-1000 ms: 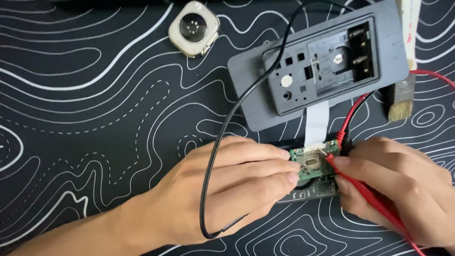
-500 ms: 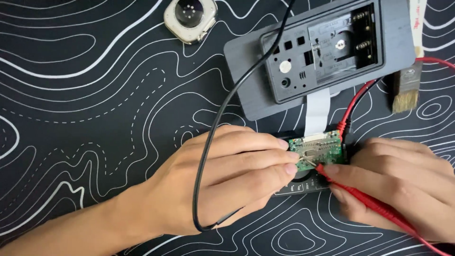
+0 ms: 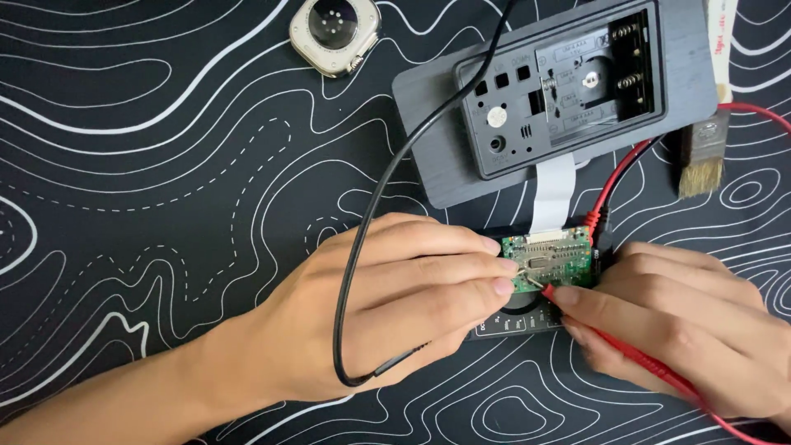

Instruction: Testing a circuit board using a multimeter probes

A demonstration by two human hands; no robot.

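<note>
A small green circuit board lies on a dark device part, joined by a white flat ribbon cable to a grey device housing with an open battery bay. My left hand grips a black probe whose black lead loops around the hand; its tip is hidden under my fingers at the board's left edge. My right hand pinches a red probe, its metal tip touching the board's lower left part.
A square watch body lies face down at the top. A small brush rests right of the grey housing. A red lead curves past the housing. Everything sits on a black mat with white contour lines.
The view has shifted so the housing and watch sit higher in the frame. Both probe tips have stayed on the green board, with only slight movement of the red probe tip.
</note>
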